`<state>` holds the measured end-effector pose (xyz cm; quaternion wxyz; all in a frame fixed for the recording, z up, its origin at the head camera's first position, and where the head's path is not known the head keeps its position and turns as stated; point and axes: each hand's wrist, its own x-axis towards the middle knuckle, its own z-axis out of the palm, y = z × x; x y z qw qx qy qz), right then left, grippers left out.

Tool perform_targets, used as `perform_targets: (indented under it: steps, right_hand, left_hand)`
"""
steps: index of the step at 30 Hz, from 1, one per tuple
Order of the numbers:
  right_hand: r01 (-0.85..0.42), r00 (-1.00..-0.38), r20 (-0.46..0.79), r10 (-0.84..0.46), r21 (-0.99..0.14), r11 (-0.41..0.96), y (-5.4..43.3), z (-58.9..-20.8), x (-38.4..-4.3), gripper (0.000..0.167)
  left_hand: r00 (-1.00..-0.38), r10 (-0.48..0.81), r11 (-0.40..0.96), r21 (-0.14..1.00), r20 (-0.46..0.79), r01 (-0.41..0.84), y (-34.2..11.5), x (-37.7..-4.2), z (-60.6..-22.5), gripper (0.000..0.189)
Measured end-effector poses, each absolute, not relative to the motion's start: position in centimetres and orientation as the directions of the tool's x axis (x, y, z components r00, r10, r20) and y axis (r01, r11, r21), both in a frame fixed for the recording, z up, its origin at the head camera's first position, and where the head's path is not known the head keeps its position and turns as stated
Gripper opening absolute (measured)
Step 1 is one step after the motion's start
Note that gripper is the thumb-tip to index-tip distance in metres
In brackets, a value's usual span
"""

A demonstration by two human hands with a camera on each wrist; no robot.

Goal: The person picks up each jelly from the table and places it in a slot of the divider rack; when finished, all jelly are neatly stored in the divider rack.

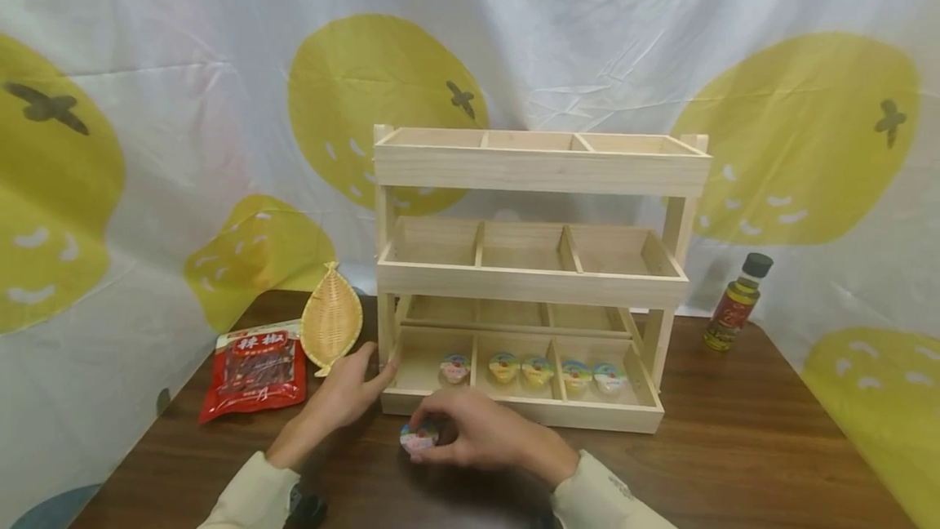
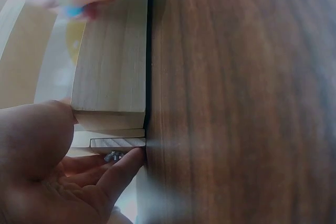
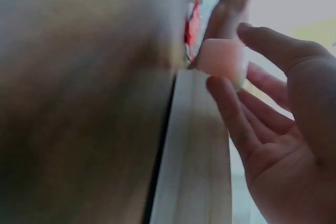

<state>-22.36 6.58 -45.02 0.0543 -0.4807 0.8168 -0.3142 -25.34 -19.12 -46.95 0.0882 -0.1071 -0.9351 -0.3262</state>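
My right hand (image 1: 488, 433) pinches a small jelly cup (image 1: 419, 437) with pink contents and a printed lid, between thumb and fingers. It is in front of the bottom tray of a three-tier wooden rack (image 1: 539, 284). In the right wrist view, the pink jelly cup (image 3: 223, 59) shows at the fingertips. My left hand (image 1: 352, 386) holds the rack's lower left end, thumb at the tray rim and fingers along the outer side. Inside the bottom tray, one pink jelly cup (image 1: 455, 367) sits in the left compartment, two yellow ones in the middle and two in the right.
Left of the rack lie a red bag of dried chillies (image 1: 257, 372) and a leaf-shaped woven basket (image 1: 332, 318). A bottle with a black cap (image 1: 737, 304) stands at the right rear. Behind the brown table (image 1: 742, 447) hangs a fruit-print curtain (image 1: 573, 39).
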Motion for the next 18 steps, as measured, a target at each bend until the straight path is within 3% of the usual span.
perform_targets:
  steps: [5, 9, 18]
  right_hand:
    - [-0.751, -0.568, 0.365, -0.738, -0.597, 0.282, 6.4, -44.2, -23.7, 0.027]
    - [-0.778, -0.591, 0.461, -0.662, -0.544, 0.316, 6.2, -43.9, -24.9, 0.029]
    - [-0.694, -0.706, 0.391, -0.590, -0.547, 0.468, 5.4, -44.8, -27.5, 0.033]
  left_hand:
    - [-0.962, 0.143, 0.766, 0.590, 0.232, 0.256, -19.2, -25.4, -47.0, 0.032]
    - [-0.961, 0.144, 0.763, 0.593, 0.234, 0.259, -19.2, -25.4, -47.0, 0.032]
    - [-0.956, 0.146, 0.760, 0.590, 0.254, 0.273, -19.1, -25.3, -46.9, 0.029]
